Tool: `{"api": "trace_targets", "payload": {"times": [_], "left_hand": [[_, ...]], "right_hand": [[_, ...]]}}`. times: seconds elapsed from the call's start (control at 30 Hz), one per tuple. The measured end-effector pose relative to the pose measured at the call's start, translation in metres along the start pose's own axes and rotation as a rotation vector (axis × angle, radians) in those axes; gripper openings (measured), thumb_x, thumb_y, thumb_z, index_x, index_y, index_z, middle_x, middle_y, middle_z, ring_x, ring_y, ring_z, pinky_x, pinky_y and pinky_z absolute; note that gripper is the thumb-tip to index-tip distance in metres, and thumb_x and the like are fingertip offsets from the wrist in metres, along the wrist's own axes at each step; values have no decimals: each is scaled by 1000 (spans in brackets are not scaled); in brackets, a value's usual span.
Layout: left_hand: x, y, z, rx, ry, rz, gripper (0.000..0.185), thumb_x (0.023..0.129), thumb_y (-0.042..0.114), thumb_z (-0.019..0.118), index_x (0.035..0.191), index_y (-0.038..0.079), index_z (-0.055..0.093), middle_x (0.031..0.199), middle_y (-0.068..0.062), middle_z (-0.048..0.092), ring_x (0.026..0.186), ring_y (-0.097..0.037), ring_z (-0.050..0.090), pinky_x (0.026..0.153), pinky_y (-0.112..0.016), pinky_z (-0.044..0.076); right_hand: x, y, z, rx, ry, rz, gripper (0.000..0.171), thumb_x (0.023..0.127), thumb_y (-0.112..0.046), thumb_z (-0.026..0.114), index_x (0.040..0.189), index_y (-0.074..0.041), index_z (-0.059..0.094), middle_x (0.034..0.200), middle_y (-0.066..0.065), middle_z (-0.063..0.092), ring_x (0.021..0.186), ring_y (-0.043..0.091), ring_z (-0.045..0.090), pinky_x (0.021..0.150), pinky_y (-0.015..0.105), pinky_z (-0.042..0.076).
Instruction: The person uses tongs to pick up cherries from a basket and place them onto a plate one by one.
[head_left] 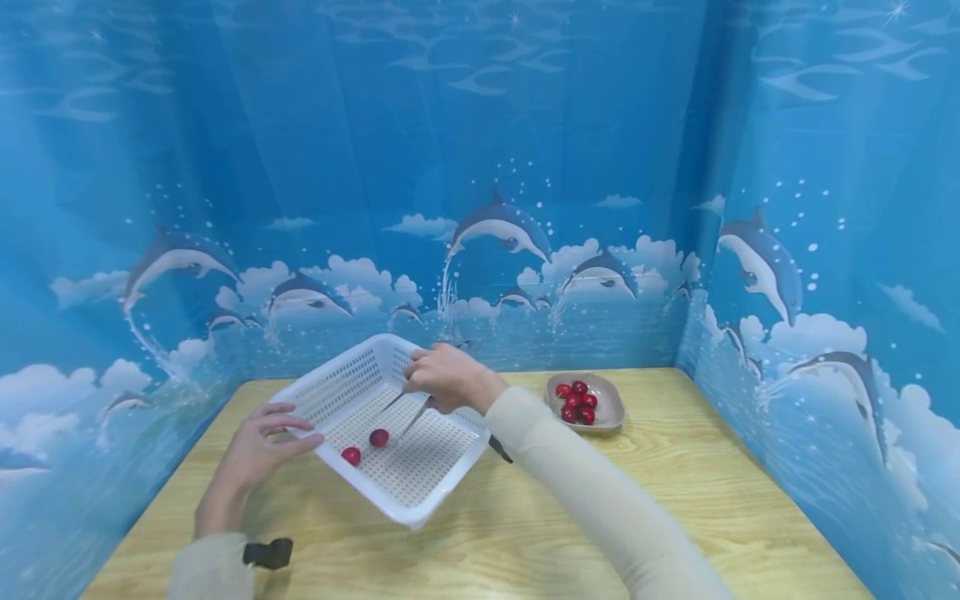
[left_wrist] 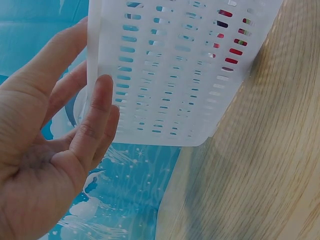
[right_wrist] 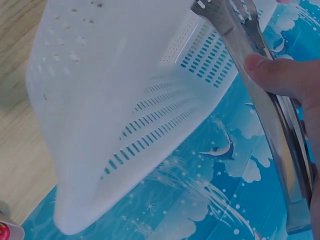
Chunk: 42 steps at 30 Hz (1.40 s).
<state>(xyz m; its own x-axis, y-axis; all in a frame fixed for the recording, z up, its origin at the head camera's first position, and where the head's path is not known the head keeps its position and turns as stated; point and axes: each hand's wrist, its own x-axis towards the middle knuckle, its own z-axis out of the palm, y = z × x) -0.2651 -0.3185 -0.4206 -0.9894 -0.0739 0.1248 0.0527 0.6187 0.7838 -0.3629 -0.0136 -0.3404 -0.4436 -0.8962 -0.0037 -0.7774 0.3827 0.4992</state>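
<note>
A white perforated basket sits mid-table with two red cherry-like fruits on its floor. My right hand hovers over the basket's far side and grips metal tongs, whose tips point down toward the fruits and hold nothing. In the right wrist view my thumb presses on the tongs beside the basket. My left hand rests at the basket's left corner. The left wrist view shows its straight fingers lying against the outer wall of the basket.
A small beige bowl with several red fruits stands right of the basket. The wooden table is walled on three sides by a blue dolphin-print curtain.
</note>
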Motion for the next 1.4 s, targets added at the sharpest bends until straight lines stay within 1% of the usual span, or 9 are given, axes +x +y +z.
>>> {"api": "trace_targets", "payload": {"times": [0.17,0.27,0.37,0.5,0.63,0.87,1.0,1.17,1.4], "left_hand": [[0,-1,0,-5,8,6,53,83,35,87,113,-6,74,157,-31,36,139,-53,38,109,-70,42],[0,-2,0,-9,8,26,50,84,33,87,112,-6,74,157,-31,37,137,-54,40,108,-69,44],[0,-2,0,-11,11,44,49,84,31,87,111,-7,74,155,-32,38,135,-54,41,107,-69,45],[-1,-1,-1,-11,11,47,47,84,29,87,111,-7,74,155,-32,38,135,-53,42,107,-68,46],[-2,-1,-1,-9,9,54,47,84,29,87,110,-7,74,156,-32,38,136,-53,42,107,-68,46],[-1,-3,0,-5,7,56,47,84,29,86,111,-7,74,155,-32,38,135,-52,43,106,-66,48],[-1,-2,0,-3,3,49,48,85,31,86,112,-6,74,156,-31,38,135,-52,43,105,-65,49],[-1,-2,-1,-7,-1,36,49,85,33,86,113,-6,74,156,-30,38,136,-51,42,106,-66,47],[-1,-1,-1,-13,0,42,48,84,30,86,112,-7,73,155,-31,38,137,-52,40,106,-69,45]], "right_hand": [[9,-4,-3,-30,-28,-13,33,92,-37,78,125,-38,73,123,-13,72,113,10,62,94,31,57],[13,-6,-6,-33,-40,-15,34,91,-37,79,124,-39,73,123,-14,72,113,10,62,93,30,58],[17,-9,-7,-30,-54,-12,35,89,-37,81,124,-40,73,125,-15,71,116,9,61,94,30,57],[23,-12,-6,-52,-73,-16,36,90,-38,80,124,-42,72,125,-17,70,117,9,60,96,30,57],[27,-15,-7,-77,-78,-28,33,89,-38,80,122,-40,73,122,-17,71,112,9,60,93,29,57],[31,-16,-8,-84,-111,-25,30,89,-36,81,119,-38,75,121,-15,71,112,9,60,93,28,56],[32,-16,-8,-89,-116,-29,26,90,-34,80,116,-37,76,120,-15,72,111,9,61,94,27,56],[31,-15,-8,-97,-111,-40,23,90,-30,81,111,-36,78,117,-16,74,110,9,62,91,25,56],[27,-14,-8,-105,-81,-57,21,91,-29,79,111,-37,78,115,-16,74,109,9,63,89,26,58]]}}
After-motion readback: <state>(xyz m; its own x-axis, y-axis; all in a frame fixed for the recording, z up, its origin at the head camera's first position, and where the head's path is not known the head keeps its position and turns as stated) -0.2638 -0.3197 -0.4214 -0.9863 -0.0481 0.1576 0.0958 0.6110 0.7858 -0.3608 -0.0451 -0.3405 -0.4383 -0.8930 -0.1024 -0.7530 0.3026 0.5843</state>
